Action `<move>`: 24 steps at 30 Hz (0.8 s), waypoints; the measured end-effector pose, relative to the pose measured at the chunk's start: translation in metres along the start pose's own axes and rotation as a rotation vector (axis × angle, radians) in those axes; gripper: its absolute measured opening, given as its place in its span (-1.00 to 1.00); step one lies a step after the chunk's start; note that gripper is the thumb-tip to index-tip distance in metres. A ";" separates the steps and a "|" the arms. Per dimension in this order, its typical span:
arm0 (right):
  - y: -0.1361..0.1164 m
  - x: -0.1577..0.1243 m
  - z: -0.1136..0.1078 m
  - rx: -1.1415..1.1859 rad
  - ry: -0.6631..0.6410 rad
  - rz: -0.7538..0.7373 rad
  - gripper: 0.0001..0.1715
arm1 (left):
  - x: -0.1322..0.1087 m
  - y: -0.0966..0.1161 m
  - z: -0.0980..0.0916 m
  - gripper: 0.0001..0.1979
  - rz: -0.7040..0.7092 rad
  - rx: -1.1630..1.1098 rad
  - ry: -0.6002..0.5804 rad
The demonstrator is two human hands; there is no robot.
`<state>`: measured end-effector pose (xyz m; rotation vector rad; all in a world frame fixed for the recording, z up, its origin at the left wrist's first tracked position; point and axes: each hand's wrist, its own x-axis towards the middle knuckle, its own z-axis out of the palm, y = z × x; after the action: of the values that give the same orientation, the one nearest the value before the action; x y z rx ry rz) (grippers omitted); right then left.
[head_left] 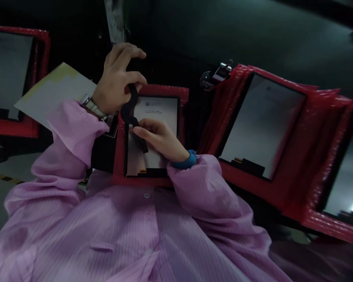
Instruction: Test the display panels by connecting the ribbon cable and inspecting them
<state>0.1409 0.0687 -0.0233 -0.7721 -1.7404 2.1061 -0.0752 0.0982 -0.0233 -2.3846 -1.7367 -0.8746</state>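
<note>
A dark display panel [164, 105] with a pale screen lies on a red bubble-wrap sheet [119, 168] in front of me. A curved black strip, which looks like tape [129, 107], runs between my hands above the panel's left side. My left hand [116, 78] pinches its upper end between thumb and forefinger, the other fingers curled over a dark area where I cannot make out anything more. My right hand [161, 139] pinches the strip lower down, over the screen, and its free end hangs below the fingers.
To the right, panels [261, 125] rest on a stack of red bubble wrap [300, 156], with another panel [347, 172] beyond. At left lie a further panel [7, 70] and a white-yellow sheet [61, 90]. A shiny metal object [219, 74] stands behind.
</note>
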 end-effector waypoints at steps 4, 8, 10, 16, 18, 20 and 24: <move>-0.005 -0.002 -0.005 0.001 -0.042 0.014 -0.46 | -0.008 0.001 0.002 -0.83 0.032 0.026 -0.068; -0.004 -0.002 -0.010 0.007 -0.077 0.056 -0.51 | -0.012 -0.001 -0.002 -0.79 0.059 0.027 -0.088; -0.002 -0.002 -0.010 -0.015 -0.095 0.060 -0.53 | -0.013 -0.001 -0.005 -0.76 0.109 -0.002 -0.081; -0.002 -0.005 -0.002 -0.160 -0.086 0.022 -0.51 | -0.011 0.004 -0.006 -0.79 0.126 -0.076 -0.155; -0.003 -0.007 -0.001 -0.180 -0.118 0.041 -0.51 | -0.010 0.006 -0.005 -0.79 0.131 -0.083 -0.171; -0.004 -0.008 -0.002 -0.170 -0.119 0.057 -0.51 | -0.009 0.008 -0.005 -0.79 0.124 -0.081 -0.170; -0.005 -0.010 -0.006 -0.134 -0.116 0.056 -0.54 | -0.008 0.012 -0.008 -0.76 0.090 -0.058 -0.177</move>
<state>0.1516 0.0690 -0.0175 -0.7563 -1.9586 2.1265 -0.0695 0.0842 -0.0177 -2.6282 -1.6652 -0.7320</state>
